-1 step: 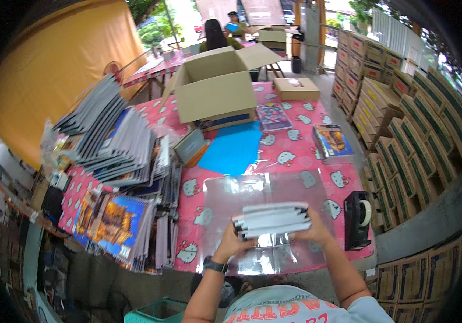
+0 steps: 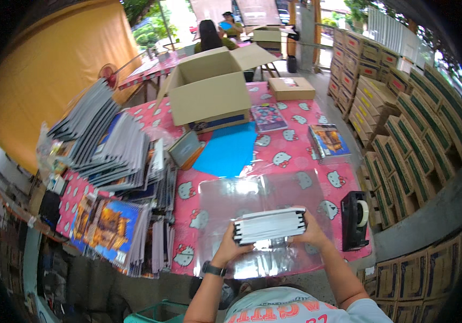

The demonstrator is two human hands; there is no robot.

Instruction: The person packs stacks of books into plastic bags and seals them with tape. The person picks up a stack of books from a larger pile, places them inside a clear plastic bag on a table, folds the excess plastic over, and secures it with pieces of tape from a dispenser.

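Between my two hands is a stack of spiral notebooks (image 2: 269, 226), its white page edges and dark bindings facing me. My left hand (image 2: 233, 245) closes on the stack's left end, and a dark watch sits on that wrist. The right end is gripped by my right hand (image 2: 312, 231). Beneath them a clear plastic sheet (image 2: 214, 207) lies on the pink patterned tablecloth (image 2: 186, 189), shining with reflections. Whether the stack touches the sheet cannot be made out.
Piled notebooks (image 2: 112, 223) crowd the left side. A black tape dispenser (image 2: 351, 223) stands at right. Farther back are blue sheets (image 2: 228, 148), an open carton (image 2: 209, 99), a flat box (image 2: 291, 89) and more notebooks (image 2: 330, 142). Stacked cartons (image 2: 373, 110) line the right; people sit beyond.
The notebooks in my hands now sit more evenly aligned, their edges straighter and sharper than before. Both hands keep their hold. The whole view has shifted slightly.
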